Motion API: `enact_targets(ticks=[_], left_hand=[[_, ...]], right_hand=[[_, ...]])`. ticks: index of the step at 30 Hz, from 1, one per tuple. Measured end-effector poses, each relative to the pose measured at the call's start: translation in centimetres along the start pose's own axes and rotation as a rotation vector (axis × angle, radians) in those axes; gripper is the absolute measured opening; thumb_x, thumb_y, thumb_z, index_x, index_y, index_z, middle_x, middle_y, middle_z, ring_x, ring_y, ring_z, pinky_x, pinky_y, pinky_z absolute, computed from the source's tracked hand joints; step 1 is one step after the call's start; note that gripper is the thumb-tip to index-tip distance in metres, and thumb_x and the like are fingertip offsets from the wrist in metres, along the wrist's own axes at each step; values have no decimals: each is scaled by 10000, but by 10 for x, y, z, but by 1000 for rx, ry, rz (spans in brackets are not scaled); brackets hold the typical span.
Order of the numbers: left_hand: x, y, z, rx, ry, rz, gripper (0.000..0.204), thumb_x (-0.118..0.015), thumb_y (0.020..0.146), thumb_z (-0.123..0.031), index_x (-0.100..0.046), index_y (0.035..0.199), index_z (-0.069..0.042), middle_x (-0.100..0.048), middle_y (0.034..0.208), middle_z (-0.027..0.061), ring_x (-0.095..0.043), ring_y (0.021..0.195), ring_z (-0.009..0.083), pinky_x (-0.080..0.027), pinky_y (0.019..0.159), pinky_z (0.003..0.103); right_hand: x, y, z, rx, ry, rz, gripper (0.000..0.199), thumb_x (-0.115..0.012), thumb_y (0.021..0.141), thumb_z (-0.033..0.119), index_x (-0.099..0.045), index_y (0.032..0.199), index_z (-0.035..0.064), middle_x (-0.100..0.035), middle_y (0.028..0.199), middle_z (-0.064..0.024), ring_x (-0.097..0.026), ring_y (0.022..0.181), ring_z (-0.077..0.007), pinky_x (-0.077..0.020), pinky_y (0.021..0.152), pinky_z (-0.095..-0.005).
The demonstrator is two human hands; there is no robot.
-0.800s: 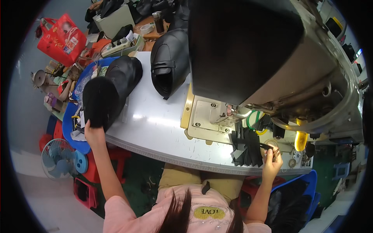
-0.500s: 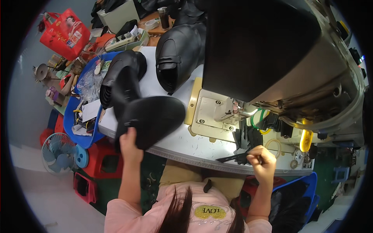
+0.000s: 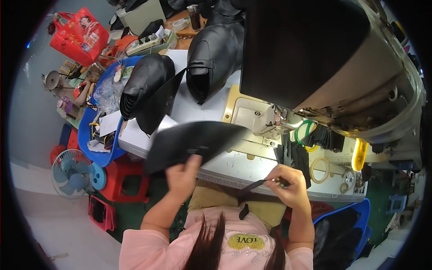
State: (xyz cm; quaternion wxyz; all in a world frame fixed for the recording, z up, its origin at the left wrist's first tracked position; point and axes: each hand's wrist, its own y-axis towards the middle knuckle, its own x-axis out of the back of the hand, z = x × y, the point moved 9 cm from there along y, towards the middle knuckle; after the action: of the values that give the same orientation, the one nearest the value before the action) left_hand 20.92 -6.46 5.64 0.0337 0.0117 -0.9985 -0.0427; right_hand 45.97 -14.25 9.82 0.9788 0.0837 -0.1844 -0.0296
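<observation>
My left hand [image 3: 182,179] is closed on the near edge of a flat, curved black leather shoe upper [image 3: 198,137], held over the table's front edge and blurred by motion. A small slot shows in it close to my fingers. My right hand [image 3: 290,184] pinches a thin black strap [image 3: 252,187] whose free end points left; a small metallic thing also shows between the fingers, too hidden to name. Several black strips [image 3: 298,164] lie just beyond this hand. Behind them stands the sewing machine [image 3: 326,58], its needle area lit.
Nested black shoe uppers stand in a left stack [image 3: 148,78] and a right stack [image 3: 209,54]; one loose upper [image 3: 164,102] leans by the left. A blue tub [image 3: 92,146] flanks the table [image 3: 220,168]. A fan [image 3: 72,173] and red stool [image 3: 123,180] are lower left.
My left hand has moved right with its shoe upper, away from the left stack, where another upper now shows. My right hand has shifted slightly left, and its strap points lower.
</observation>
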Motion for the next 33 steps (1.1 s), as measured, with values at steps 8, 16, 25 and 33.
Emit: enact_targets(ticks=[8,16,25,33], left_hand=[[-120,-37,27,337,-166,668,207,-567,903,-170,-635,904,26,-596,760,-38,-487,688,32,-424,608,208],[-125,-34,24,254,-207,691,258,-563,906,-184,-587,1049,29,-611,931,9,-508,826,49,-437,729,226],[-126,-37,20,264,-160,744,299,-615,867,-161,-570,1097,25,-608,1021,34,-532,913,76,-444,805,249],[-126,-33,28,301,-63,716,273,-639,844,-128,-597,1065,26,-627,996,31,-552,886,70,-455,768,233]], right_hand=[[3,14,-4,-131,-147,-93,103,-716,697,9,-620,721,-19,-630,651,-59,-585,584,-89,-460,551,-216],[1,17,-15,-152,-181,-125,124,-724,705,50,-623,728,-20,-592,591,-50,-524,529,-73,-413,503,-217],[-1,16,-26,-193,-167,-118,119,-709,724,56,-626,734,-29,-584,565,-67,-501,495,-82,-397,479,-234],[-3,16,-25,-198,-185,-135,174,-734,715,120,-629,733,-17,-617,636,-130,-577,530,-190,-454,528,-272]])
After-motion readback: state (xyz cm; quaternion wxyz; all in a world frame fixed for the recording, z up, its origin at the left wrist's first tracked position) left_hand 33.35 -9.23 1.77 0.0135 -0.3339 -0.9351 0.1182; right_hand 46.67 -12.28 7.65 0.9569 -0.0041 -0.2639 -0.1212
